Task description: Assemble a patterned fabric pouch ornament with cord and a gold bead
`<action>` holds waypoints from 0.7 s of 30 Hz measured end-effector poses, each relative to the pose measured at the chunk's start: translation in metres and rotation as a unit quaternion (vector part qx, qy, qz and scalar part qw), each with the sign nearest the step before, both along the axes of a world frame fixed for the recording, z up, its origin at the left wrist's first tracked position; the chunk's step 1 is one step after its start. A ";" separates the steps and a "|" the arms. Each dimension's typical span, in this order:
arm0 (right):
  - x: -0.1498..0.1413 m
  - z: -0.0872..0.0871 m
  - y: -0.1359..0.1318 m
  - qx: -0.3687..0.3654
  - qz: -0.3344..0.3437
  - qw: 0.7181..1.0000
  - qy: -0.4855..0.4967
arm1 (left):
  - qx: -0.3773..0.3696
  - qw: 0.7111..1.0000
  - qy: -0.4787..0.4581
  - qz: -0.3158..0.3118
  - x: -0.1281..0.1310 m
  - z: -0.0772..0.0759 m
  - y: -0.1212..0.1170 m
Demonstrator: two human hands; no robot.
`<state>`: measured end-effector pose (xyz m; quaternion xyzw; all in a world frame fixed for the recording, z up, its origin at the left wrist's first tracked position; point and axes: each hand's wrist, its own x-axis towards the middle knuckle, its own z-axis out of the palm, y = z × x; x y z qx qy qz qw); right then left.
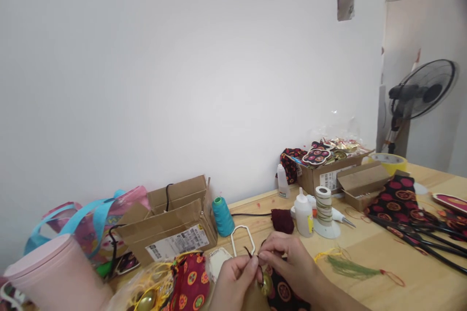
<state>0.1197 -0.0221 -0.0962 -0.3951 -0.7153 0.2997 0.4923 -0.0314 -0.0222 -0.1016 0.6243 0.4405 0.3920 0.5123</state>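
Note:
My left hand (pixel 232 279) and my right hand (pixel 294 260) meet low in the middle, both with fingertips pinched together. A short dark cord (pixel 248 251) sticks up from between the left fingertips, and the right fingers pinch close to it. My fingers partly hide what they hold. Just below them is a round gold bell (pixel 267 284), partly covered by the right hand. Black fabric with red round patterns (pixel 283 294) lies under the right hand. Behind the fingers is a white frame-shaped piece (pixel 251 238).
A cardboard box (pixel 178 233), turquoise thread cone (pixel 223 217), dark red yarn (pixel 282 221) and squeeze bottle (pixel 304 216) stand behind. Scissors (pixel 419 238) and a green tassel (pixel 352 267) lie right. A pink container (pixel 54 277) and patterned red fabric (pixel 191 282) are left.

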 end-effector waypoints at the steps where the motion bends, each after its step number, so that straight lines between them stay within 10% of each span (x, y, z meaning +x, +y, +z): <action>1: 0.001 0.000 0.001 0.005 -0.008 1.000 -0.005 | -0.008 1.000 -0.007 -0.003 -0.002 -0.002 0.001; 21: -0.003 0.002 -0.006 0.083 0.083 0.993 -0.025 | -0.097 0.986 -0.112 0.075 -0.015 -0.003 0.007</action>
